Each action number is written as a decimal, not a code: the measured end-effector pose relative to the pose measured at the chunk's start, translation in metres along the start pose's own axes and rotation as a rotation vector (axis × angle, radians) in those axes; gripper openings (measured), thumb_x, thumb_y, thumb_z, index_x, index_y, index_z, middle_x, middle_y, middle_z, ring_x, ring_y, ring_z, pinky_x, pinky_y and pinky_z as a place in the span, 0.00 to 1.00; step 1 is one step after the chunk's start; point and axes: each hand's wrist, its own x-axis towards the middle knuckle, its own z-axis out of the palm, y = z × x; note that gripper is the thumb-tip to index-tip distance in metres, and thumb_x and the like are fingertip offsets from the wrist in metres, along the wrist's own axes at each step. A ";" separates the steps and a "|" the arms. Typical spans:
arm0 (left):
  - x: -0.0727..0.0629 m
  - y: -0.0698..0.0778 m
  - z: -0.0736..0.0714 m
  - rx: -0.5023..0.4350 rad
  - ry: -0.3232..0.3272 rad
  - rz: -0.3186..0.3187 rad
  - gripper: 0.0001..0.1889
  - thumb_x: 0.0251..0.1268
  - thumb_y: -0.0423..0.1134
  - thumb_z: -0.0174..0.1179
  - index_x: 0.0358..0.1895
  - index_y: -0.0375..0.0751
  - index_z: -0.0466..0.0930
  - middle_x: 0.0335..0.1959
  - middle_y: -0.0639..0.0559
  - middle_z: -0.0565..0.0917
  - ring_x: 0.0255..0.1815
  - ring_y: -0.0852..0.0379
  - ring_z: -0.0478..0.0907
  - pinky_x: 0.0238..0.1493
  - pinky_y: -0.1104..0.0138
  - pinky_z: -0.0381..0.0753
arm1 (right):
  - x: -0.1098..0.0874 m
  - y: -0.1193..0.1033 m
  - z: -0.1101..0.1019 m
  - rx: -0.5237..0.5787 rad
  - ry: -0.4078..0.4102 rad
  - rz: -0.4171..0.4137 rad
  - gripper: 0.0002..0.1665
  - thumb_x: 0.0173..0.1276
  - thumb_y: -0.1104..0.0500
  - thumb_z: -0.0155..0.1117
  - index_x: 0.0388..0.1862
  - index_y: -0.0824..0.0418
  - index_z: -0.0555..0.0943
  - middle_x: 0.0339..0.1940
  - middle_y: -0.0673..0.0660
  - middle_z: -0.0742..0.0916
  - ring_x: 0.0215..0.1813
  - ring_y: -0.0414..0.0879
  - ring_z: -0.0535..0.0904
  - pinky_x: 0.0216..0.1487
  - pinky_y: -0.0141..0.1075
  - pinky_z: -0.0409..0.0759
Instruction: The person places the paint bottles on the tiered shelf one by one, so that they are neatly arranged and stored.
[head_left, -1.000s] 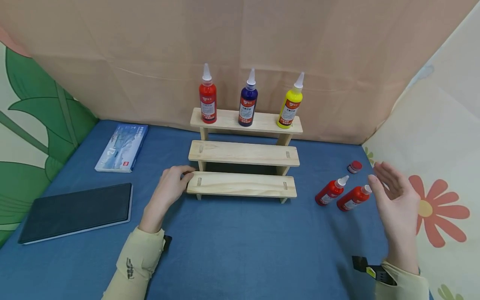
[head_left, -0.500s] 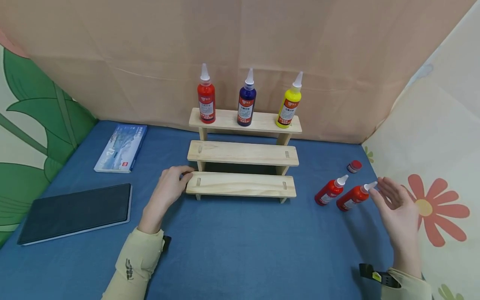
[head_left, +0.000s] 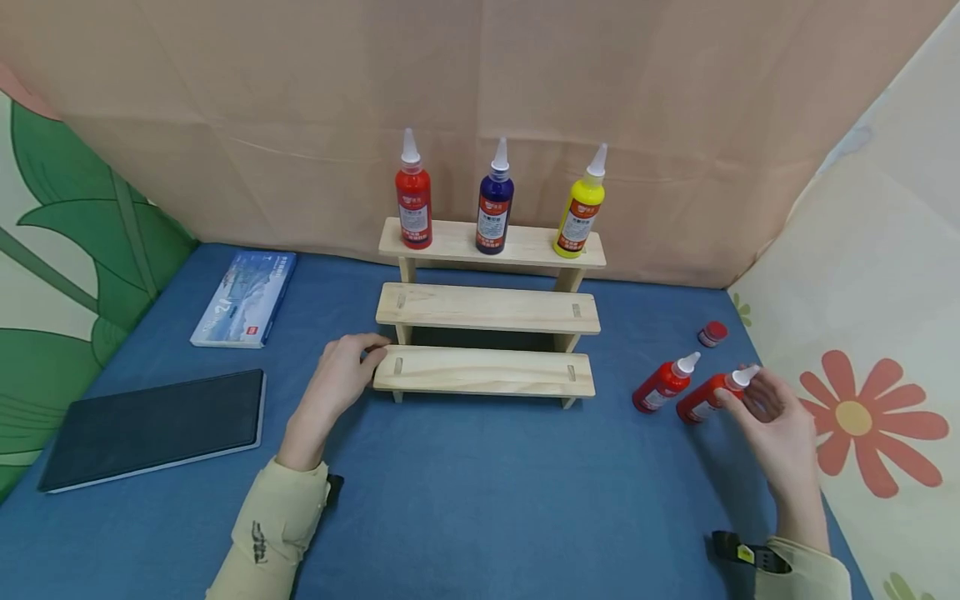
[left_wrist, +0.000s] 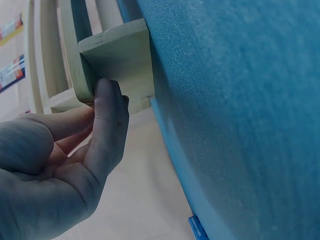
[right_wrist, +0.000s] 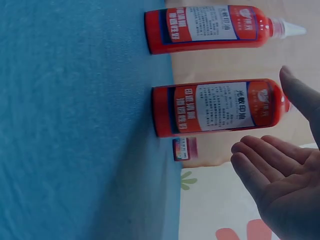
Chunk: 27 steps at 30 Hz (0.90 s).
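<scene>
Left hand (head_left: 341, 375) is pinching the left end of the lowest board (head_left: 487, 369) of the 3-step wooden stand (head_left: 487, 307). Right hand (head_left: 776, 425) is hovering at the right-hand red bottle (head_left: 701, 402), thumb and fingers spread around its top, not clasping; contact unclear. Bottle is standing on blue cloth (head_left: 487, 500) beside 1 other red bottle (head_left: 663, 387).
</scene>
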 end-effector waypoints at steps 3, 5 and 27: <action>0.000 0.000 0.000 -0.001 0.000 0.003 0.14 0.83 0.29 0.57 0.61 0.24 0.85 0.54 0.28 0.86 0.26 0.50 0.77 0.33 0.56 0.74 | 0.001 0.003 0.002 -0.008 -0.005 -0.006 0.44 0.77 0.45 0.72 0.83 0.60 0.68 0.76 0.67 0.78 0.74 0.65 0.74 0.55 0.19 0.75; -0.001 -0.001 0.000 -0.001 -0.002 0.001 0.14 0.83 0.29 0.57 0.61 0.25 0.85 0.55 0.28 0.86 0.26 0.50 0.77 0.33 0.57 0.74 | 0.001 0.003 0.002 -0.011 -0.007 -0.012 0.44 0.77 0.45 0.72 0.83 0.60 0.68 0.75 0.67 0.78 0.73 0.66 0.74 0.55 0.19 0.75; -0.001 0.001 0.000 0.003 -0.001 -0.013 0.14 0.83 0.29 0.57 0.60 0.25 0.85 0.56 0.28 0.86 0.36 0.43 0.80 0.37 0.54 0.75 | 0.001 0.005 0.010 -0.062 -0.052 -0.102 0.38 0.77 0.48 0.72 0.77 0.66 0.74 0.70 0.68 0.83 0.68 0.70 0.78 0.50 0.16 0.74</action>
